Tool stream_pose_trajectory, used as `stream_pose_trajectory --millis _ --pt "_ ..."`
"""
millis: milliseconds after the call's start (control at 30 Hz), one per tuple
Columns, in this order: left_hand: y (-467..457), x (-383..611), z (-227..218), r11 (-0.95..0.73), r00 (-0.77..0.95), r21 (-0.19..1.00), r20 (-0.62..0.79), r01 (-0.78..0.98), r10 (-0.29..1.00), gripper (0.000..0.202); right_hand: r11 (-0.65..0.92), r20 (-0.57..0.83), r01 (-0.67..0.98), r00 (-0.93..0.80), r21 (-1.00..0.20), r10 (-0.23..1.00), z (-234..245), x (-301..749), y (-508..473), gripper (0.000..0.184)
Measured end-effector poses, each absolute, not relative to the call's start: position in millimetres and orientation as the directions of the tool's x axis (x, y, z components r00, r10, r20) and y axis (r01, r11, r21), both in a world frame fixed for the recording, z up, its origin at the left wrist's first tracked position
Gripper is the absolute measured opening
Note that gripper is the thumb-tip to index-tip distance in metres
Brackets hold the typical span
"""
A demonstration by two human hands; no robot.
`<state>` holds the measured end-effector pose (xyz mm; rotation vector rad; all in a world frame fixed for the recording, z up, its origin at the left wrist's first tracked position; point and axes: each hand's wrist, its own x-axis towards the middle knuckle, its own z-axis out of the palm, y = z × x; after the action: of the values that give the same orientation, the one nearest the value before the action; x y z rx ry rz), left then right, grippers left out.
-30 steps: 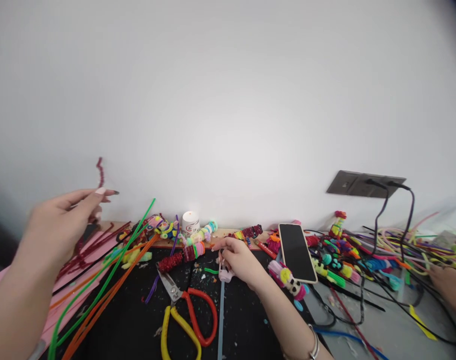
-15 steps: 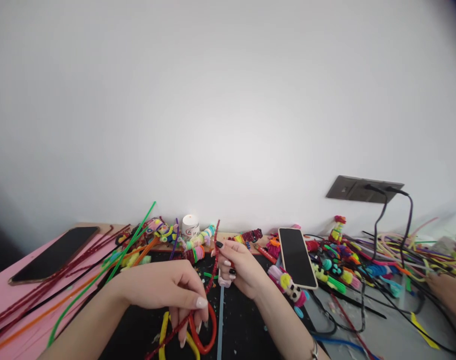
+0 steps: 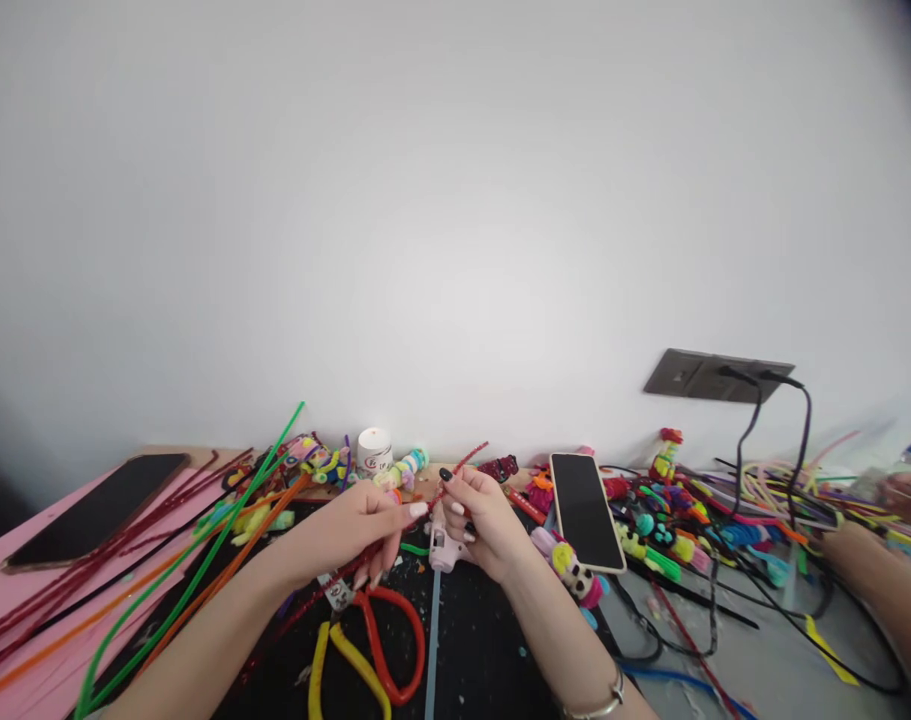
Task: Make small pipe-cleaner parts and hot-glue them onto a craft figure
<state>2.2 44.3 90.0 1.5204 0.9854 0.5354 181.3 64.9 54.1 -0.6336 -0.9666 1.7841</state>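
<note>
A dark red tinsel pipe cleaner (image 3: 471, 457) runs between my two hands above the black mat (image 3: 485, 650). My left hand (image 3: 357, 530) pinches it between thumb and fingers, its lower length trailing down to the left. Close beside it, my right hand (image 3: 481, 515) grips the pipe cleaner near its upper end, which sticks out up and to the right. Just below my fingers lies a pale pink glue gun (image 3: 444, 550) with a long translucent glue stick (image 3: 433, 640). Under my left hand rest a red looped handle (image 3: 420, 650) and yellow tool handles (image 3: 361, 665).
Loose pipe cleaners (image 3: 192, 545) and a dark phone (image 3: 95, 510) lie left on pink board. A paper cup (image 3: 374, 453) stands by the wall. A second phone (image 3: 586, 510) and pipe-cleaner figures (image 3: 579, 580) lie right, near cables (image 3: 807, 440) and another person's hand (image 3: 860, 560).
My left hand has moved up and right, close to my right hand. The pipe cleaner's tip now leans right instead of standing upright. More of the handles and glue gun shows.
</note>
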Motion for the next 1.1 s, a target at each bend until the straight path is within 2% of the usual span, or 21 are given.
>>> stream_pose_trajectory --millis 100,200,367,667,867,967,1100 --pt "47.8 5.6 85.0 0.027 0.407 0.955 -0.152 0.296 0.901 0.057 -0.164 0.02 -0.535 -0.321 -0.829 0.947 51.3 181.3 68.3 0.035" --pt "48.2 6.7 82.8 -0.041 0.374 0.943 -0.091 0.331 0.923 0.057 -0.122 0.034 -0.559 -0.261 -0.82 0.965 51.7 180.3 69.0 0.037" --pt "48.0 3.7 82.8 -0.102 0.43 0.928 -0.066 0.358 0.9 0.057 -0.064 0.047 -0.587 -0.172 -0.807 0.984 54.7 182.8 71.1 0.04" --pt "48.7 -16.0 95.2 -0.16 0.517 0.881 -0.107 0.445 0.849 0.054 0.029 0.042 -0.625 -0.006 -0.78 0.999 54.0 195.9 78.4 0.028" --pt "54.5 -36.3 95.4 -0.084 0.497 0.903 -0.153 0.421 0.854 0.056 0.097 0.04 -0.62 0.105 -0.779 0.994 56.5 209.5 85.5 0.028" --pt "55.6 -44.6 97.7 -0.091 0.468 0.915 -0.114 0.393 0.876 0.057 -0.01 -0.018 -0.59 0.008 -0.807 1.0 56.5 211.2 84.5 0.022" --pt "51.6 -41.0 100.4 -0.112 0.516 0.935 -0.083 0.337 0.853 0.058 -0.283 -0.148 -0.465 -0.306 -0.839 0.941 55.1 196.1 72.3 0.024"
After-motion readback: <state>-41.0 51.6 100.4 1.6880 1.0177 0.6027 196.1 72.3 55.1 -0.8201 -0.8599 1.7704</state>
